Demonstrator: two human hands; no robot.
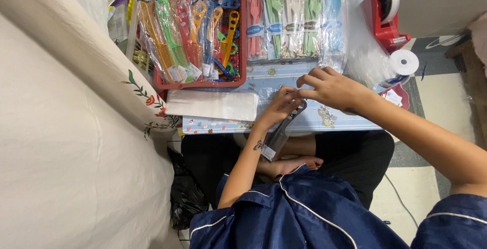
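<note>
1. Left hand [280, 106]: clasps the top of a dark comb in a clear sleeve [282, 133], which hangs over the near edge of the low table [284, 79].
2. Right hand [328, 87]: fingertips pinch the sleeve's top, beside the left thumb.
3. Red basket [242, 31]: holds packed bright combs, well apart from the hands.
4. Stack of flat clear bags [213, 104]: lies left of the hands.
5. Tape dispenser [384, 15]: stands at the far right.
6. Risk: a loosened pinch would likely let the comb slide into the lap.
</note>
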